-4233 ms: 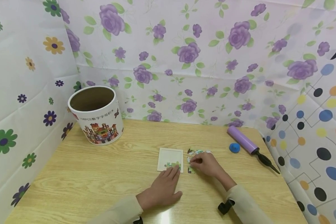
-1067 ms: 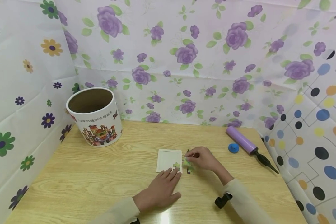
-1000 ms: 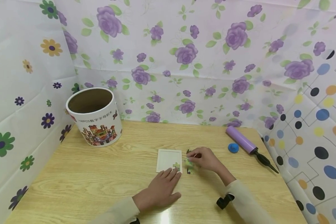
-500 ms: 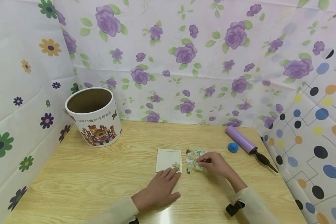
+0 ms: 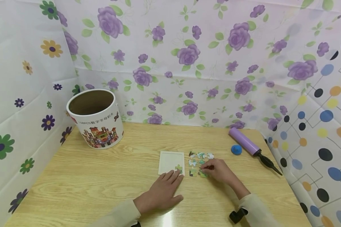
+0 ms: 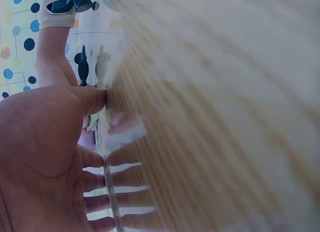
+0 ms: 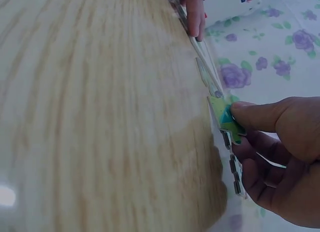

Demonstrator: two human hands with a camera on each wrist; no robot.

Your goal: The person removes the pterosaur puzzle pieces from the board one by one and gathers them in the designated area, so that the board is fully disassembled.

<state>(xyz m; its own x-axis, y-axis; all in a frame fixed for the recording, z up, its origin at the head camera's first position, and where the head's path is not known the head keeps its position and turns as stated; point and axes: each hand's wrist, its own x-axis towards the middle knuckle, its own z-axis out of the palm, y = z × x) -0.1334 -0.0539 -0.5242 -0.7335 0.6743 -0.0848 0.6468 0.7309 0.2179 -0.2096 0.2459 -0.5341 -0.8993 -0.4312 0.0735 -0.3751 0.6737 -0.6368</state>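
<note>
My left hand [image 5: 162, 192] lies flat with straight fingers, its fingertips on the lower edge of a pale square puzzle board [image 5: 170, 159]. One green puzzle piece [image 5: 178, 167] sits in the board's lower right corner, partly beside those fingertips. To the right of the board my right hand [image 5: 218, 171] pinches a green jigsaw piece [image 7: 225, 114] between thumb and fingers, low at the tabletop. Loose pieces lie in rows there, among them a pale blue one [image 5: 192, 162] and a green one [image 5: 192, 172]. The right fingers partly hide the row's right end.
A white printed bucket [image 5: 98, 123] stands at the back left of the wooden table [image 5: 96, 183]. At the back right lie a blue lump [image 5: 236, 149] and a purple hand pump [image 5: 244, 141] with a black nozzle. Patterned cloth surrounds the table.
A green piece from the board's bottom row is now in the right hand, which has moved right and slightly toward me to the loose rows. The left hand stays on the board's edge.
</note>
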